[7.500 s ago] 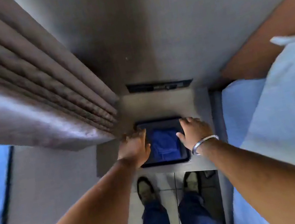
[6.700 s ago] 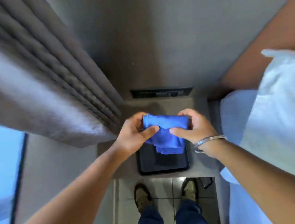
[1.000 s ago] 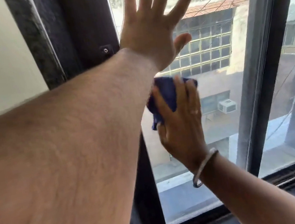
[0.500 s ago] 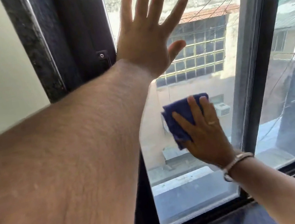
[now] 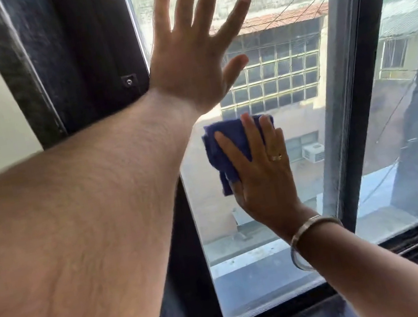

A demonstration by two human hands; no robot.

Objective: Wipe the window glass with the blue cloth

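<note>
Right hand point(image 5: 261, 177) flat on the glass point(image 5: 251, 276), and there's the blue cloth point(image 5: 230, 143) pinned underneath it. The fingers point(image 5: 251, 134) lie long and nearly straight over the cloth, not curled round it, so it's held by pressure against the pane rather than gripped. A folded wad of it pokes out past the fingertips at the top and beyond the forefinger side, with a loose corner hanging down beside the thumb.

Left hand point(image 5: 193, 57) is up higher, fingers spread wide and holding nothing, palm toward the same pane. Whether it's actually pressing the glass or just hovering off it, I can't tell from here.

Now, the cloth: it looks soft, light and floppy, bunching into folds. My read is it will slide easily on smooth glass and could creep out from under flat fingers, especially that dangling corner. Best hold is the thick folded middle, right under the palm and the base of the fingers, with the loose edge tucked in.

The glass itself is stiff, slick and breakable, so I'd judge firm, even pressure rather than a hard shove. The dark frame point(image 5: 346, 106) runs just beyond the little-finger side, so there's not much pane left that way; plenty lies bare below the wrist, where a bracelet point(image 5: 306, 227) sits.
</note>
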